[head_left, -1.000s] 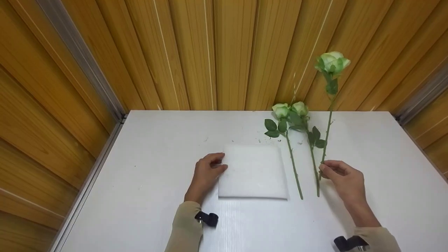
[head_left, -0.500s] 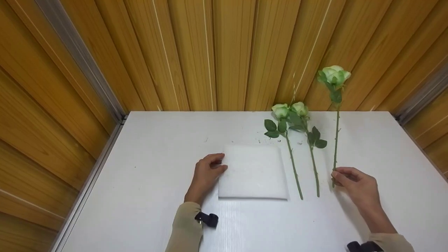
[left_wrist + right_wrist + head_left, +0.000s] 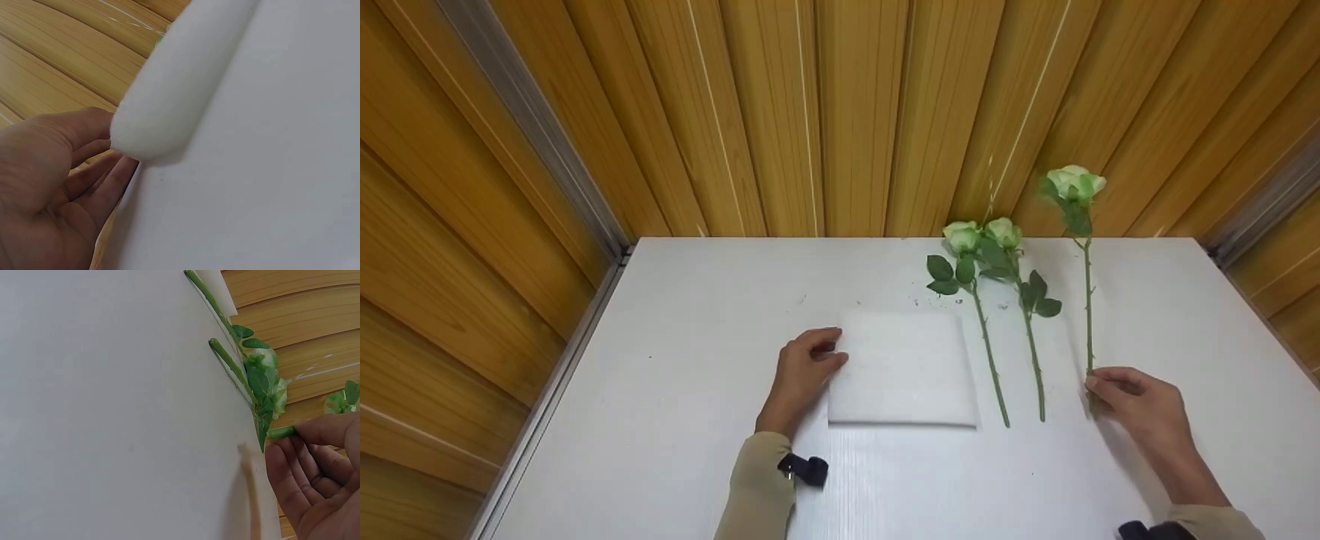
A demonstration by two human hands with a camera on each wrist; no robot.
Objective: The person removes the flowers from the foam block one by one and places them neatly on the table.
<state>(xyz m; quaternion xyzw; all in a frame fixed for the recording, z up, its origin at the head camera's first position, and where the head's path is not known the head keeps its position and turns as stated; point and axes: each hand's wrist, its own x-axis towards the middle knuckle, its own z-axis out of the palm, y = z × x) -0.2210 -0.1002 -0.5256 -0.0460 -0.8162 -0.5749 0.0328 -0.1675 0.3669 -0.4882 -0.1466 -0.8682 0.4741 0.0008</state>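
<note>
My right hand point(image 3: 1151, 409) pinches a pale green rose point(image 3: 1089, 300) near the bottom of its stem, thumb against fingers. That rose stands upright, its bloom in front of the wooden wall; in the right wrist view its cut stem end point(image 3: 281, 432) pokes out from the grip. At the left edge of a square, soft white foam sheet point(image 3: 904, 371) rests my left hand point(image 3: 802, 375), thumb and index finger touching the edge a little apart. In the left wrist view the sheet's rounded edge point(image 3: 163, 107) covers the fingertips.
Two more roses, a left one point(image 3: 990, 352) and a right one point(image 3: 1033, 352), lie right of the sheet, blooms toward the back. The white table point(image 3: 697, 300) ends at a wood-plank wall point(image 3: 855, 112). Small dark specks dot the tabletop behind the sheet.
My right hand has moved right and nearer the front with the rose, away from the two lying roses, and its bloom has come down. The left hand and foam sheet stay put.
</note>
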